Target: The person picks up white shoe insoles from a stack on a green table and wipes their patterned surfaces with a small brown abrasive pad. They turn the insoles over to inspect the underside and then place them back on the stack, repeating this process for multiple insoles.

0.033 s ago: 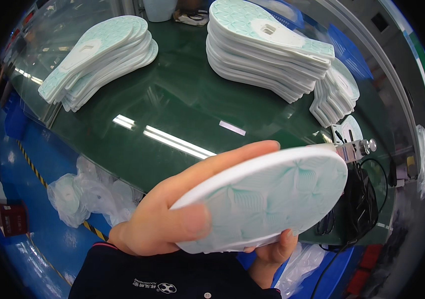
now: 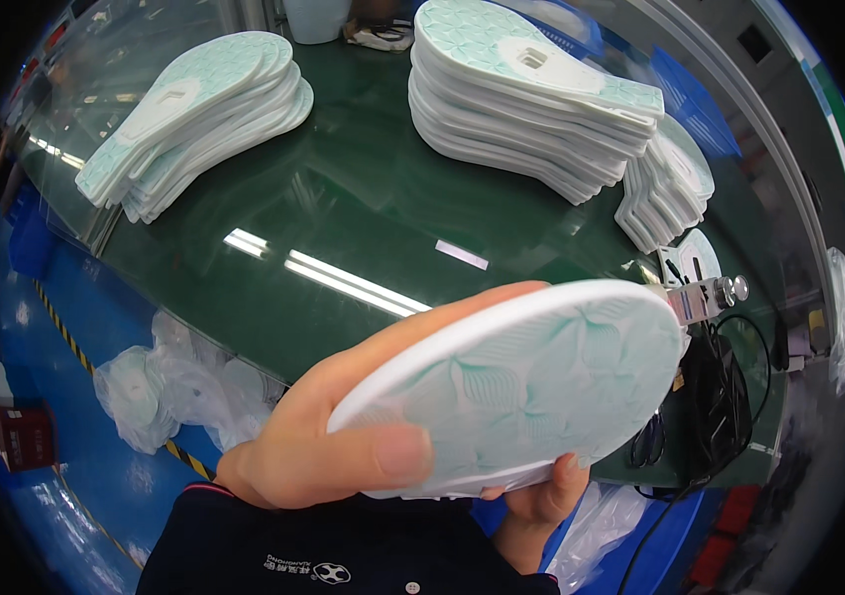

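My left hand [image 2: 343,436] grips a white paddle-shaped plastic panel [image 2: 531,387] with a pale green wavy pattern, its thumb on the patterned face and its fingers behind the far rim. At the panel's lower edge my right hand [image 2: 551,491] holds on too, its fingertips at the rim and the rest partly hidden. The panel is tilted, rounded end to the right, above the near side of a dark green table [image 2: 343,238]. Similar panels lie in a stack [image 2: 194,119] at the far left, a taller stack [image 2: 531,109] at the far right and a smaller stack [image 2: 670,188] beside it.
Right of the panel are a clear bottle with a metal cap [image 2: 710,297], a black bag [image 2: 720,397], scissors [image 2: 648,441] and a cable. A pale bucket [image 2: 317,18] stands at the back. Clear plastic bags [image 2: 184,387] lie left of the table, over the blue floor.
The panel has tipped slightly, so more of its patterned face shows and its rounded end sits a little higher. Both hands keep their hold.
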Motion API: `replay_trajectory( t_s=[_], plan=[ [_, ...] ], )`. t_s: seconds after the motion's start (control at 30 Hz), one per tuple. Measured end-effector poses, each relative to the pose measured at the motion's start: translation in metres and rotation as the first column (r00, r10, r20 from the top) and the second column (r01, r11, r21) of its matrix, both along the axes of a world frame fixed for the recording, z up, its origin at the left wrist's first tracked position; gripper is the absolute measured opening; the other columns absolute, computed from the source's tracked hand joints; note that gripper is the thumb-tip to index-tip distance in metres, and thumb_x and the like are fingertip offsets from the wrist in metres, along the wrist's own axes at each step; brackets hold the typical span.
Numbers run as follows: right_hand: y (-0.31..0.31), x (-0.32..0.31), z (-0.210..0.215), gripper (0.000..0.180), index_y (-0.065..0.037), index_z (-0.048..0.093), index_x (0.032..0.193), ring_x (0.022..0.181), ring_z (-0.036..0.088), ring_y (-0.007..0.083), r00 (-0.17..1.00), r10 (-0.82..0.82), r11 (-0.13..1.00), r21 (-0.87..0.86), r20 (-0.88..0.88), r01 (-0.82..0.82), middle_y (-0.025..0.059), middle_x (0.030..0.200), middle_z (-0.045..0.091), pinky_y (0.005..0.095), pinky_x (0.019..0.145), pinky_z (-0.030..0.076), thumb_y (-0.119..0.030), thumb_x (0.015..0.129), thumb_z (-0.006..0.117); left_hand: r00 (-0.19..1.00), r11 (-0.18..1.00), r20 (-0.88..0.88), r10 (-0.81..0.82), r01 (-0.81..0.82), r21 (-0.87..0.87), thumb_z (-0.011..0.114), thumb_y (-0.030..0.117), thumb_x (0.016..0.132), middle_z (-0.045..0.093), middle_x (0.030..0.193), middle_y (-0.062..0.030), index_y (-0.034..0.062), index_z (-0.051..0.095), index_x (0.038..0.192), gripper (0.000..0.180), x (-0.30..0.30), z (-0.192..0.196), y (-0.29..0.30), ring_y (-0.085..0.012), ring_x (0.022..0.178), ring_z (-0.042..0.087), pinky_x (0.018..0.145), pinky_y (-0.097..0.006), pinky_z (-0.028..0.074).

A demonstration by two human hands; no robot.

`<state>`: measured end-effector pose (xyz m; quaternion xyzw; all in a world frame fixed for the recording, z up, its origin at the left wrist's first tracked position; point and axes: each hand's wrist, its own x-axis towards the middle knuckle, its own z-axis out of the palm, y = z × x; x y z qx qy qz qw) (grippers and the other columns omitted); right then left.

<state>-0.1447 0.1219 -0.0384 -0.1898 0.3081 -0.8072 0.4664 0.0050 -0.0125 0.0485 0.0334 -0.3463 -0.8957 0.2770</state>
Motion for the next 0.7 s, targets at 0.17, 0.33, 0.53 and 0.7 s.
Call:
replay_trajectory(
  t_s=[0.17, 0.33, 0.53, 0.7],
  plan=[
    [0.003, 0.0, -0.01, 0.057, 0.001, 0.018, 0.125, 0.056, 0.056, 0.0386, 0.996, -0.004, 1.0, -0.018, -0.084, 0.002, 0.0276, 0.11, 0.043, 0.0415, 0.034, 0.048, -0.019, 0.082, 0.048, 0.997, 0.992, 0.07, 0.015, -0.024, 0.123, 0.047, 0.022, 0.082, 0.042, 0.117, -0.0193, -0.0067, 0.025, 0.125, 0.056, 0.01, -0.007, 0.008, -0.0244, 0.106, 0.044, 0.087, -0.035, 0.035],
    [0.007, -0.002, -0.01, 0.057, 0.001, 0.018, 0.126, 0.067, 0.057, 0.039, 0.992, 0.037, 0.999, -0.035, -0.121, -0.041, 0.0266, 0.116, 0.039, 0.0415, 0.037, 0.049, -0.02, 0.083, 0.048, 0.998, 0.982, 0.061, 0.026, -0.037, 0.183, 0.045, 0.021, 0.084, 0.043, 0.117, -0.0187, -0.0069, 0.027, 0.124, 0.053, 0.012, -0.009, 0.013, -0.0237, 0.106, 0.043, 0.087, -0.034, 0.034],
    [-0.011, -0.004, -0.005, 0.057, 0.002, 0.023, 0.126, 0.095, 0.051, 0.0278, 0.958, -0.288, 0.958, -0.017, -0.006, 0.288, 0.0169, 0.121, 0.039, 0.0356, 0.077, 0.045, -0.024, 0.083, 0.051, 0.989, 0.997, 0.147, 0.015, -0.026, 0.07, 0.038, 0.028, 0.087, 0.036, 0.122, -0.0263, -0.0106, 0.023, 0.123, 0.055, 0.01, -0.013, 0.007, -0.0334, 0.111, 0.041, 0.091, -0.044, 0.035],
    [-0.011, -0.076, -0.001, 0.043, 0.0, 0.039, 0.12, 0.096, 0.047, 0.0205, 0.624, -0.12, 0.734, 0.354, -0.772, 0.579, 0.0098, 0.108, 0.047, 0.0311, 0.081, 0.038, -0.014, 0.081, 0.051, 0.979, 0.992, 0.199, 0.038, -0.061, 0.111, 0.039, 0.028, 0.086, 0.04, 0.118, -0.0242, -0.011, 0.028, 0.121, 0.053, 0.01, -0.01, 0.009, -0.0305, 0.108, 0.044, 0.089, -0.04, 0.036]
  ],
)
